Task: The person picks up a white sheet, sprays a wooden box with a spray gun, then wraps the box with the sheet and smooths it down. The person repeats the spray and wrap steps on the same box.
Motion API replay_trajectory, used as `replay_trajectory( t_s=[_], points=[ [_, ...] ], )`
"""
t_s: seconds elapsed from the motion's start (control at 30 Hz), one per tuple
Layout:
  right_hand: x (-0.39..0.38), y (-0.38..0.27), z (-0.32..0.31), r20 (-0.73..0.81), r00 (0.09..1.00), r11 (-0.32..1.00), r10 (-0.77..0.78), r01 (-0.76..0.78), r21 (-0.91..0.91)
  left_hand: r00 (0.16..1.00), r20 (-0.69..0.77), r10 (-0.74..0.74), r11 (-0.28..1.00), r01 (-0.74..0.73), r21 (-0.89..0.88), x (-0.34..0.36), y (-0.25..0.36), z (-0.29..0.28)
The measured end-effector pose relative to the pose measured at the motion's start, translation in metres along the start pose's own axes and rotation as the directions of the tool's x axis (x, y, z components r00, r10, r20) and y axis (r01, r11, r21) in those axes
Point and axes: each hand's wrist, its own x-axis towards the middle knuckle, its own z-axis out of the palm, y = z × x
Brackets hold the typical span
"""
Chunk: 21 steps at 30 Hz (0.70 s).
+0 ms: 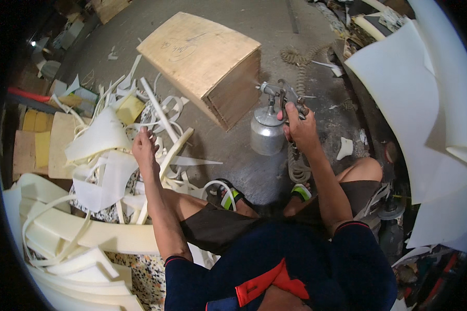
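My right hand (302, 128) is wrapped round the handle of a metal spray gun (273, 89), with a finger at the trigger. A round silver cup (268, 132) hangs under the gun. Its nozzle points left at the side of a wooden box (202, 49), and a faint mist shows between them. The box, built of pale boards with pencil-like scribbles on top, stands tilted in my view on the floor. Off to the left, my left hand (146, 149) is held with curled fingers above white foam offcuts (101, 136); whether anything is in them is hidden.
A coiled beige air hose (301, 65) runs over the dark floor (259, 20) behind the gun. Large white foam sheets (399, 98) lean at the right. Thick foam pieces (104, 236) and speckled foam (145, 274) pile up beside me at the left.
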Motion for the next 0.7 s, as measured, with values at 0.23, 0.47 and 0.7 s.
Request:
replay_trajectory(
  t_s=[0.23,0.47,0.7],
  points=[
    [0.029,0.006,-0.027,-0.136,0.988,0.982,0.075,-0.049,0.182,0.969,0.168,-0.182,0.971,0.15,0.188,0.043,0.039,0.112],
    [0.034,-0.004,-0.045,-0.051,0.995,0.933,0.084,-0.061,0.354,0.89,0.345,-0.296,0.952,0.305,0.03,0.083,0.035,0.174],
    [0.033,0.022,-0.041,-0.046,0.98,0.923,0.196,-0.168,0.347,0.95,0.305,-0.07,0.966,0.141,-0.219,0.1,-0.004,0.156]
  ],
)
